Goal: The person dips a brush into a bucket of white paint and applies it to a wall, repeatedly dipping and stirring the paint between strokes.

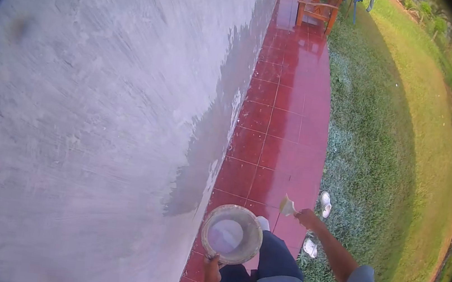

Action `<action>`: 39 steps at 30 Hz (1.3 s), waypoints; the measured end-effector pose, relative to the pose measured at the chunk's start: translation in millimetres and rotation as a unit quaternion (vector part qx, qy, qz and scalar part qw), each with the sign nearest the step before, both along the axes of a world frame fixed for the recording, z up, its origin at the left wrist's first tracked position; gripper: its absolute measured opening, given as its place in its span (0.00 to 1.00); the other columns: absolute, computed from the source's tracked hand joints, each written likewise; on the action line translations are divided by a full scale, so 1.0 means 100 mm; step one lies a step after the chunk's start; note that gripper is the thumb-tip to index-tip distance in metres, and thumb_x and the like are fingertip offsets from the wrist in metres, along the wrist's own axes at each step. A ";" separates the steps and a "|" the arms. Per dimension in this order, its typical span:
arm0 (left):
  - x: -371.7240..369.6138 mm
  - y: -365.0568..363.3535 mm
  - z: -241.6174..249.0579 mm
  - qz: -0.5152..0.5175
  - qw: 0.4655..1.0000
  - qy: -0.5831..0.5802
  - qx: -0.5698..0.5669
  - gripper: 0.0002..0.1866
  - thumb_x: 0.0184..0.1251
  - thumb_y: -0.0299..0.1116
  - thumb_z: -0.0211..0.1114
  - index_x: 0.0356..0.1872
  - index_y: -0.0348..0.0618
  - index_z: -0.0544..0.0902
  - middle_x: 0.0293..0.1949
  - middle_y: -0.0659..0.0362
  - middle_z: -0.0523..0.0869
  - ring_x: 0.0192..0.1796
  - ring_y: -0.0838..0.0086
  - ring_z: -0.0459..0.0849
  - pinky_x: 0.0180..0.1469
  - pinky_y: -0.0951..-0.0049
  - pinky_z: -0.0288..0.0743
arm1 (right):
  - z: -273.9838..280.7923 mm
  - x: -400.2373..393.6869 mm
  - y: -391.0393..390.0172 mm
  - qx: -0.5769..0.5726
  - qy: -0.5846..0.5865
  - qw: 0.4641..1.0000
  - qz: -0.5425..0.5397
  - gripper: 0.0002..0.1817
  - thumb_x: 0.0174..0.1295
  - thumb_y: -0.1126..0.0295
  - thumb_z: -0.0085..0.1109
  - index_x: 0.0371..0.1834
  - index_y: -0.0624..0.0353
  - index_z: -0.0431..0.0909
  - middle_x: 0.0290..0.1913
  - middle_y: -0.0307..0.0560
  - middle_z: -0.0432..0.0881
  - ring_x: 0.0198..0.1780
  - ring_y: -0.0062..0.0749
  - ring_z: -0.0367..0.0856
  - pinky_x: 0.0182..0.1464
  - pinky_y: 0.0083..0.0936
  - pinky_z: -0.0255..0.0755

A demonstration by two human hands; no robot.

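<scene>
My left hand (pixel 212 267) grips the near rim of a round bucket (pixel 252 239), held in front of my legs. Whitish liquid paint (pixel 225 235) lies in the bottom of the bucket. Out to the right, my right hand (pixel 307 217) is closed round the handle of a paintbrush (pixel 287 206). Its pale bristles point up and left, apart from both bucket and wall. On the left rises a large wall (pixel 101 97), mostly coated whitish with streaky strokes. A darker grey strip (pixel 201 160) runs along the wall's lower edge.
Red floor tiles (pixel 273 121) form a narrow walkway beside the wall, with white specks near its base. Two white clogs (pixel 325 204) lie at the walkway's grass edge. Grass (pixel 374 131) borders it on the right. A wooden chair (pixel 318 11) stands at the far end.
</scene>
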State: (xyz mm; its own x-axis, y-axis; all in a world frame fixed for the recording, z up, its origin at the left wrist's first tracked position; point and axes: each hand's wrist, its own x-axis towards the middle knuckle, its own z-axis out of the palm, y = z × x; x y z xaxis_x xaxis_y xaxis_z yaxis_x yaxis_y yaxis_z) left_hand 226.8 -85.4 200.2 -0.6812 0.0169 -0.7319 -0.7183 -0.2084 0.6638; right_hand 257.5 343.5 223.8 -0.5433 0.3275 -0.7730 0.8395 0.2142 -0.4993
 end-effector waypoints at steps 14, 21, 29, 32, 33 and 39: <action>-0.53 0.15 1.52 -0.091 0.993 0.066 0.035 0.20 0.68 0.22 0.58 0.60 0.43 0.71 0.53 0.51 0.79 0.52 0.57 0.84 0.50 0.46 0.84 | 0.85 0.78 -0.70 0.073 0.159 0.965 -0.198 0.18 0.60 0.57 0.65 0.33 0.65 0.87 0.25 0.46 0.83 0.26 0.30 0.79 0.31 0.34 0.71; -0.16 0.43 1.46 -0.038 0.996 0.081 -0.029 0.22 0.66 0.21 0.60 0.61 0.42 0.72 0.52 0.51 0.80 0.47 0.60 0.85 0.43 0.53 0.88 | 1.01 0.49 -0.19 0.088 0.240 0.960 -0.118 0.14 0.58 0.62 0.64 0.38 0.62 0.89 0.24 0.46 0.84 0.25 0.27 0.82 0.29 0.29 0.73; 0.49 1.43 1.39 0.073 0.992 0.100 -0.005 0.24 0.65 0.21 0.60 0.63 0.41 0.70 0.54 0.47 0.79 0.51 0.53 0.85 0.44 0.49 0.88 | 1.41 0.40 0.88 0.069 0.349 0.934 -0.034 0.16 0.60 0.62 0.62 0.45 0.59 0.88 0.28 0.47 0.86 0.28 0.27 0.85 0.32 0.28 0.76; 0.58 1.74 1.47 0.084 0.990 0.113 0.012 0.23 0.66 0.22 0.59 0.62 0.40 0.70 0.54 0.45 0.79 0.50 0.51 0.85 0.45 0.46 0.88 | 1.33 0.35 1.05 -0.061 0.407 0.899 -0.147 0.15 0.64 0.60 0.60 0.41 0.60 0.87 0.30 0.44 0.87 0.29 0.25 0.84 0.32 0.25 0.75; 0.62 1.83 1.48 0.088 0.990 0.108 0.029 0.23 0.67 0.22 0.59 0.63 0.40 0.70 0.54 0.45 0.79 0.50 0.50 0.85 0.45 0.46 0.88 | 1.32 0.33 1.11 -0.121 0.392 0.889 -0.204 0.15 0.67 0.58 0.59 0.41 0.59 0.84 0.31 0.42 0.86 0.30 0.25 0.84 0.33 0.25 0.75; 0.65 2.27 1.89 0.029 0.989 0.142 -0.002 0.22 0.67 0.22 0.58 0.62 0.39 0.71 0.53 0.48 0.81 0.50 0.56 0.87 0.42 0.53 0.90 | 1.41 0.27 1.17 -0.254 0.367 0.833 -0.327 0.17 0.74 0.52 0.52 0.42 0.55 0.75 0.32 0.42 0.84 0.33 0.30 0.85 0.37 0.28 0.78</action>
